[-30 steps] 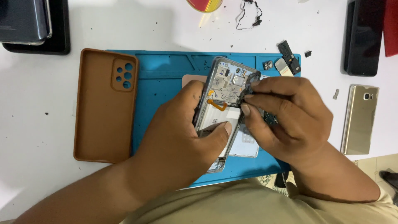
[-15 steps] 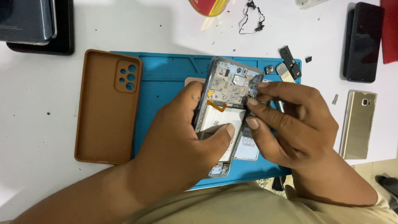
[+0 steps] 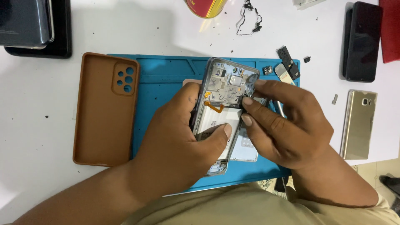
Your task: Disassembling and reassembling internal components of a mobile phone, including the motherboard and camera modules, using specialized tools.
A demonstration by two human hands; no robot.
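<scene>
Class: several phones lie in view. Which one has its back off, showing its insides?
The opened phone held in both hands above the blue mat; the gold phone and black phone stay closed.

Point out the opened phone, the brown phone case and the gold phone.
opened phone [image 3: 228, 81]: head view, on its exposed upper circuit area.
brown phone case [image 3: 102, 121]: head view, on its flat middle.
gold phone [image 3: 358, 125]: head view, on its back's centre.

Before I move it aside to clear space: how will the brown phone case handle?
The brown rubbery phone case probably flexes: it is an open, thin-walled shell. Likely light. Lying flat across the blue mat's edge, it should slide, not roll.
</scene>
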